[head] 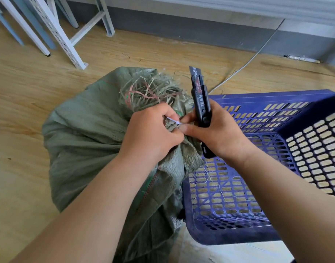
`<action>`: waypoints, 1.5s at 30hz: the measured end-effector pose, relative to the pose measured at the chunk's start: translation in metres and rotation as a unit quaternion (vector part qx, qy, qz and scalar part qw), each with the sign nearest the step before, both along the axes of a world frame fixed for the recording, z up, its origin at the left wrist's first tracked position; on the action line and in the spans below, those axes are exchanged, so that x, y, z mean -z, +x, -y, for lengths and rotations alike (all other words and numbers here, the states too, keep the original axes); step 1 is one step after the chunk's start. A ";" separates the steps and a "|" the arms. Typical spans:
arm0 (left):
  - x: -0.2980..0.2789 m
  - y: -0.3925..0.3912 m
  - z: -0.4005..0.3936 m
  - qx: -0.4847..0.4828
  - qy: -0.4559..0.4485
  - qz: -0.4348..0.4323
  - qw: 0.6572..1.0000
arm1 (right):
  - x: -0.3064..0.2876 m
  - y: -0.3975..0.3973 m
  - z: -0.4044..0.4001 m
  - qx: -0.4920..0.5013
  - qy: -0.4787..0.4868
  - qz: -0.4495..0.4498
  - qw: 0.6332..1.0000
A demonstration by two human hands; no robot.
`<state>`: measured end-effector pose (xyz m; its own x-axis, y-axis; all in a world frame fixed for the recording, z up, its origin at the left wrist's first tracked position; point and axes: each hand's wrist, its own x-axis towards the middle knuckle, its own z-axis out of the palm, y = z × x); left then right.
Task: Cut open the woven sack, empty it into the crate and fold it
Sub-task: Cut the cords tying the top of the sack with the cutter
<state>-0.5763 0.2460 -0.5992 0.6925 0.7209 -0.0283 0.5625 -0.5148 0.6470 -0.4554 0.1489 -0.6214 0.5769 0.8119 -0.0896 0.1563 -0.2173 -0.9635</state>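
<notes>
Head view, looking down at a wood-grain floor [30, 114]. Centre-left of the frame: a sack [83, 137] of coarse olive-green woven plastic, lumpy and creased, standing on the floor w/ its neck bunched tight. Above the neck the cut edge frays into a loose tuft of flat greenish strips [153, 90], a few reddish ones mixed in. A thin white zip tie [174, 121] cinches the neck, right btwn the two hands.

Left hand [153, 133] is curled around the gathered neck, fingers pinching at the tie. Right hand [218, 133] grips a black utility knife [200, 103] upright, long narrow body w/ red and white print, top end pointing toward the upper middle of the frame; its thumb reaches over to touch the sack neck beside the tie. Hands are close together, nearly touching.

Right half of the frame: a blue plastic crate [238, 234], rigid, walls and base perforated w/ rows of rounded slots, floor showing through. It sits just beside the sack, sack cloth draped against its left rim.

Upper left: white perforated metal legs [56, 33]. Upper right: a grey cable [257, 54] runs across the floor to a grey skirting board [182, 27].
</notes>
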 end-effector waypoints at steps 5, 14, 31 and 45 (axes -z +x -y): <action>-0.002 -0.003 -0.011 0.029 -0.051 -0.037 0.998 | -0.002 -0.002 -0.005 -0.010 -0.017 0.054 0.998; 0.005 -0.005 -0.016 0.009 -0.003 0.032 0.999 | -0.013 -0.011 -0.004 0.051 -0.033 0.089 0.994; 0.013 -0.003 -0.023 -0.030 0.067 0.040 0.997 | -0.031 -0.062 0.015 0.015 -0.141 0.043 0.989; 0.009 -0.004 -0.023 -0.011 0.058 0.003 0.998 | -0.016 -0.067 0.017 0.014 -0.170 0.073 0.983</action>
